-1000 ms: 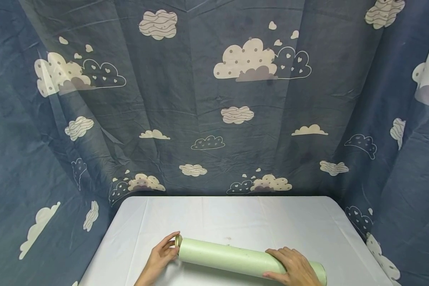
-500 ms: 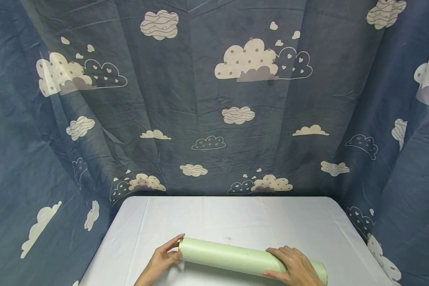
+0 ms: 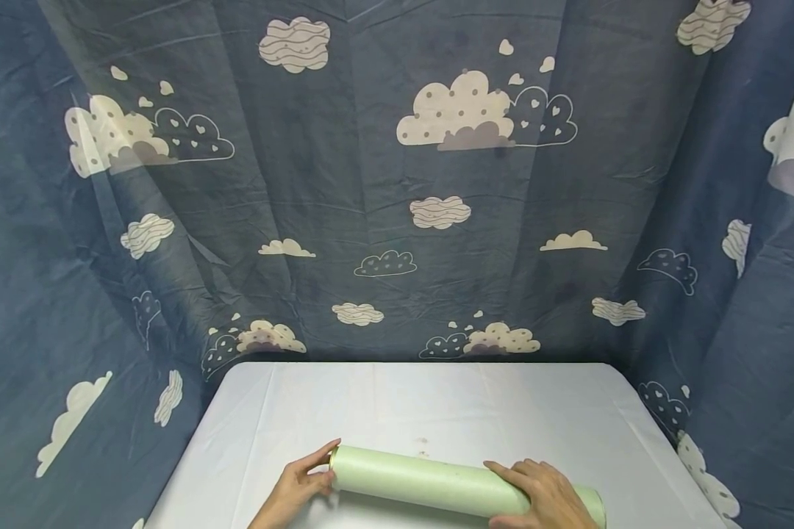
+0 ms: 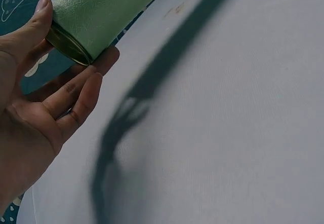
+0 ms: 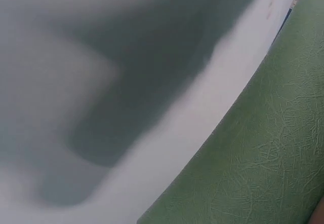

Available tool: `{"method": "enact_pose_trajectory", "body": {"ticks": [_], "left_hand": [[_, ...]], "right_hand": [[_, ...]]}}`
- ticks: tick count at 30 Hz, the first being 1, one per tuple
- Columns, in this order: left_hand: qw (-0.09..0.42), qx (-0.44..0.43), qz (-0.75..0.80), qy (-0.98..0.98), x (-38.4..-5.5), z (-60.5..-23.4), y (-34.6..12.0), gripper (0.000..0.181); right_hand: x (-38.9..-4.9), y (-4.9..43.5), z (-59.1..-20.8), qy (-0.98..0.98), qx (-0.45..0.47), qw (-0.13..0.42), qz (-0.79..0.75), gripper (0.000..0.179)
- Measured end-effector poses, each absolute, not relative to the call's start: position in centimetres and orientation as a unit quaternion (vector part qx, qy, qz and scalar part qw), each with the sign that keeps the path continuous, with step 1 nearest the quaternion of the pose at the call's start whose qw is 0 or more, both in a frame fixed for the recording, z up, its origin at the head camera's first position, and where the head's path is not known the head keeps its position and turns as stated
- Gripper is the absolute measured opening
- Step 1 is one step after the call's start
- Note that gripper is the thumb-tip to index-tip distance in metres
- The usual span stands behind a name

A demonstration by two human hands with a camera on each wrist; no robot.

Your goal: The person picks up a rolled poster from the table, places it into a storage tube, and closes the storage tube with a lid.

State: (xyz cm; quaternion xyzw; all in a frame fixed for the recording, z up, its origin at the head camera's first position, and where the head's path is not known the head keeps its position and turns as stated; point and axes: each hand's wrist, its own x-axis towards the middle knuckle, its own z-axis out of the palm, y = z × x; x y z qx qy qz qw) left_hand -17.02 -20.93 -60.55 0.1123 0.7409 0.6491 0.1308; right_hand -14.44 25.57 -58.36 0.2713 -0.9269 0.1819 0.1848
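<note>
A long light-green cylindrical tube (image 3: 430,477) with a textured surface is held above the white table, its shadow falling on the cloth. At its left end, a gold lid (image 4: 71,46) sits against the green wall in the left wrist view. My left hand (image 3: 294,485) grips that end, with thumb and fingers on opposite sides of the rim. Near the tube's right end, my right hand (image 3: 542,499) holds it from above, fingers over the far side and thumb on the near side. The right wrist view shows the tube's green surface (image 5: 268,143) close up; most of that hand is hidden there.
The white cloth-covered table (image 3: 384,397) extends behind the tube, with a small brownish stain (image 3: 423,442) on it. A dark blue curtain (image 3: 384,176) printed with pale clouds encloses the table's back and sides.
The gold lid, which stuck out of the tube's left end a second ago, now sits in or flush against it. The tube's left end has dropped slightly; my right fingers have shifted a little.
</note>
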Motion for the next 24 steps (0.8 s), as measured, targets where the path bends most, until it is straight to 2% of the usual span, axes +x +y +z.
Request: {"method": "enact_pose_trajectory", "body": {"ticks": [5, 12, 24], "left_hand": [[0.132, 0.119, 0.657, 0.732, -17.0, -60.5, -21.2, 0.060], [0.153, 0.137, 0.673, 0.711, -17.3, -60.3, -20.6, 0.062], [0.169, 0.246, 0.679, 0.671, -16.7, -59.9, -22.1, 0.064]], "right_hand": [[-14.8, 25.4, -57.4, -0.933, 0.268, 0.173, 0.168, 0.074], [-15.3, 26.1, -55.8, -0.940, 0.270, 0.120, 0.173, 0.074], [-16.0, 26.1, -55.4, -0.931, 0.276, 0.012, 0.238, 0.072]]}}
